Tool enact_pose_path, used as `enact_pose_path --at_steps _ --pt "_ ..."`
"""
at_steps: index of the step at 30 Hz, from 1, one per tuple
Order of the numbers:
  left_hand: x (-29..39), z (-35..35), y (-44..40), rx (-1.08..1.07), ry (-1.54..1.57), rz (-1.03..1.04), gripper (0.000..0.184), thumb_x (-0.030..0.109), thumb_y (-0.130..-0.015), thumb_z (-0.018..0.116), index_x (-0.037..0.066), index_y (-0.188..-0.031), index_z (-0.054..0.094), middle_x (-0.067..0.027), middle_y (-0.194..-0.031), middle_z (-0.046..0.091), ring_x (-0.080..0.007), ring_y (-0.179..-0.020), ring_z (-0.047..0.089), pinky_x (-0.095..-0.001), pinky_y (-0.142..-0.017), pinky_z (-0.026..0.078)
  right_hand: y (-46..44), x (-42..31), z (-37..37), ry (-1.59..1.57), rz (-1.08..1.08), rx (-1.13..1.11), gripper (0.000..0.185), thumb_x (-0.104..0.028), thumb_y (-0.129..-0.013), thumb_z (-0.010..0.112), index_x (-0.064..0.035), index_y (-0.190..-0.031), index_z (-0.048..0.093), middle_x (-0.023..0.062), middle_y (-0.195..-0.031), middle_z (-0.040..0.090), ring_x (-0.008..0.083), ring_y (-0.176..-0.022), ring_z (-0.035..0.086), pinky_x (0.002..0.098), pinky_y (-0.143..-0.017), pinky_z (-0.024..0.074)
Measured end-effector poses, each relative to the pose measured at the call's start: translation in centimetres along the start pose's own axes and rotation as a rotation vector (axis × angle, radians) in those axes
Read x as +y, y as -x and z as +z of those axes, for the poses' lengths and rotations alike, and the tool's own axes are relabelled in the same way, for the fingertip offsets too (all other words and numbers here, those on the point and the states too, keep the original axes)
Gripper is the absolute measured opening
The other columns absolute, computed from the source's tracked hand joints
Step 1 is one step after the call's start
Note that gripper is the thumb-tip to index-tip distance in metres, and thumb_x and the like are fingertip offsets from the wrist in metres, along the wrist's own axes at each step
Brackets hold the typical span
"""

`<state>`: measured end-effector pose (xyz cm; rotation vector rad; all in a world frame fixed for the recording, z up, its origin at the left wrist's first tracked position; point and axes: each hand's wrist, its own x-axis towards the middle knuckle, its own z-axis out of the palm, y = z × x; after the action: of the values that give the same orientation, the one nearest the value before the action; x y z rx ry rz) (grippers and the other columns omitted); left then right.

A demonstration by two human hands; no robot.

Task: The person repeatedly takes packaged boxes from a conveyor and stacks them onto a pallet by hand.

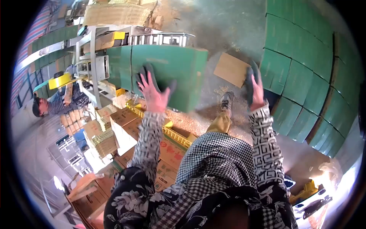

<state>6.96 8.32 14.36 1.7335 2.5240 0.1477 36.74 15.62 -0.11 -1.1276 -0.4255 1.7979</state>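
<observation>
A green carton (179, 61) lies across the roller conveyor (164, 38), its near end sticking out past the rollers. Over its top face my left hand (153, 93) is spread, in a glove with dark fingers; whether the palm presses on it I cannot tell. A second green carton (119, 63) sits right behind the first. My right hand (256, 87), gloved the same way, is held in the air with fingers stretched out and nothing in it. It is nearest to a flat brown cardboard sheet (231, 70) on the floor and the stacked green cartons (297, 57).
Brown printed boxes (167, 156) and a yellow plastic crate (177, 136) stand below the conveyor. At the left a co-worker (57, 105) is beside a machine frame (93, 68) with a yellow tape roll (60, 81). Crumbs litter the concrete floor (206, 23).
</observation>
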Motion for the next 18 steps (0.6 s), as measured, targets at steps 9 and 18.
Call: enact_pose_path --at_steps 9,18 --pt "3.8 5.1 17.3 0.004 1.076 -0.618 0.043 0.014 -0.083 0.056 -0.003 -0.119 0.039 -0.0134 -0.11 0.052 -0.0245 -0.102 0.051 -0.0323 -0.091 0.041 9.1 -0.6 -3.0 0.402 -0.163 -0.189 0.061 -0.017 -0.068 0.072 0.0021 -0.12 0.044 0.0153 -0.116 0.051 0.0277 -0.108 0.049 0.0363 -0.092 0.0391" --pt "11.9 31.0 20.1 -1.014 1.601 -0.751 0.051 0.006 -0.082 0.054 -0.003 -0.128 0.034 -0.0131 -0.122 0.048 -0.0242 -0.11 0.05 -0.0315 -0.092 0.043 18.3 12.7 -31.3 0.403 0.237 0.196 0.068 -0.002 -0.07 0.069 -0.0066 -0.129 0.035 0.0082 -0.115 0.05 0.0183 -0.108 0.047 0.028 -0.09 0.0406"
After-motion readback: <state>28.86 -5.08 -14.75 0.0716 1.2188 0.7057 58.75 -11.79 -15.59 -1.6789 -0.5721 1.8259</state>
